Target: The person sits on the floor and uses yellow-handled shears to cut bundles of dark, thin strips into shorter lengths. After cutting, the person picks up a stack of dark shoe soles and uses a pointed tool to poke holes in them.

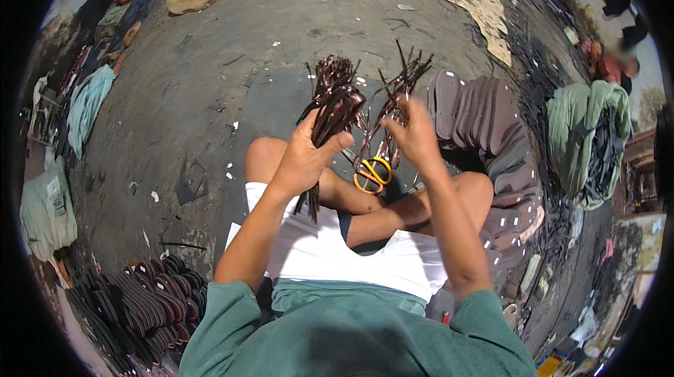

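From where I stand, what matters most is how the 2 bunches of strips lie to the hands. The dark brown bundle [338, 107] is in the left hand [303, 158], its long axis running away from the seated person and leaning a little to the right, frayed tops at the far end, loose tails hanging below the fist near the left leg. The looser bunch [407, 75] lies to the right of it, just beyond and beside the right hand [417, 137], the nearer of the 2; it fans out at its far end and slants back down to the left. The left hand is closed around its bundle, thumb across the near side, forearm angled up and inward. The right hand sits apart from it at about the same height, fingers bent toward the looser strips, wrist raised over the crossed legs; I cannot tell whether it grips them or only touches. Between and below the hands are scissors with yellow handles [373, 175], near the shins. Just right of the right hand, brown soles [472, 114] stand in a curved row on the floor [203, 89].
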The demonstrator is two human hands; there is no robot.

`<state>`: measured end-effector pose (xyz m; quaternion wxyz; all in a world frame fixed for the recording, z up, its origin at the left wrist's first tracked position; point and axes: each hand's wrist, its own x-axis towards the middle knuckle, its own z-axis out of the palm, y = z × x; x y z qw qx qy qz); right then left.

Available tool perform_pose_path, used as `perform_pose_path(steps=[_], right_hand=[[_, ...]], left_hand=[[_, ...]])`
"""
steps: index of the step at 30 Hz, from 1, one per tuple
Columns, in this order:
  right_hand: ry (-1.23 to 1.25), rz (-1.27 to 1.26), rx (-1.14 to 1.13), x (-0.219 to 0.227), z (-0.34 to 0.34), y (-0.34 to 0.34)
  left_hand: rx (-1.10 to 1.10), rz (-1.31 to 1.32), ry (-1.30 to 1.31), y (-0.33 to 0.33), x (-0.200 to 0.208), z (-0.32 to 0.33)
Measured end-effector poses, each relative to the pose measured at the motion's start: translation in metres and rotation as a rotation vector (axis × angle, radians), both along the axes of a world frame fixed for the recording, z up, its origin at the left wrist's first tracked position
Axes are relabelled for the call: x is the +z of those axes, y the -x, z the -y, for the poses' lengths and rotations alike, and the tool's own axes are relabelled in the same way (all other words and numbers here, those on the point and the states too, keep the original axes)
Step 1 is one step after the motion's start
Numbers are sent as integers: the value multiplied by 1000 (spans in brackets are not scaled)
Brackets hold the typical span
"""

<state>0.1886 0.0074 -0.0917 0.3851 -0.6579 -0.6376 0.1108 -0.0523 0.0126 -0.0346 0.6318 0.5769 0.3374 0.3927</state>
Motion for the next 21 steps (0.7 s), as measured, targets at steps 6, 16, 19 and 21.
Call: perform_pose_path(steps=[6, 16, 19, 21], right_hand=[[515, 362, 69, -192, 56, 36], [740, 218, 61, -108, 40, 12], [902, -99, 292, -66, 70, -13], [1029, -474, 325, -18, 102, 0]], left_hand=[[25, 331, 280, -6, 12, 11], [34, 317, 117, -11, 29, 8], [38, 337, 100, -10, 36, 4], [73, 339, 73, -5, 33, 2]])
